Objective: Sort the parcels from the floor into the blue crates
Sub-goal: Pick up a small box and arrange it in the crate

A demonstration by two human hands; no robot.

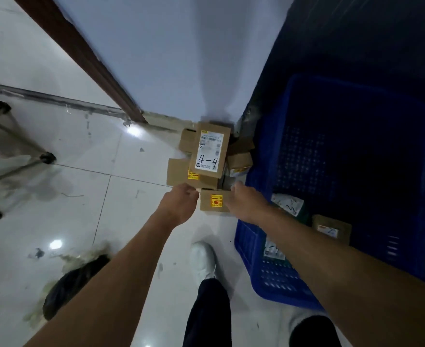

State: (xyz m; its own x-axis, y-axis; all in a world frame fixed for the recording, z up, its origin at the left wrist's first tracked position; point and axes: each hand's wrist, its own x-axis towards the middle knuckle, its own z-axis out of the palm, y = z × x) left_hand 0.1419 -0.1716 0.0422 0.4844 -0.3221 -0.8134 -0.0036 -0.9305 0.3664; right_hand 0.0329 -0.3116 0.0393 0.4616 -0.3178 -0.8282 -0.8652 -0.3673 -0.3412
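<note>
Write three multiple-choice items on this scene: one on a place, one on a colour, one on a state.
1. Where does the box marked 4-4 lie?
A. on the pile of boxes by the wall
B. on a shoe
C. on the metal rack

2. What colour is the sticker on the small box between the left hand and the right hand?
A. green
B. purple
C. yellow

3. In what state is the blue crate?
A. upside down
B. upright, with parcels inside
C. covered by a lid

Key: 1 A, it rests atop the other boxes; 2 C, the sticker is yellow with a red mark; 3 B, its open top shows parcels on its floor.
</note>
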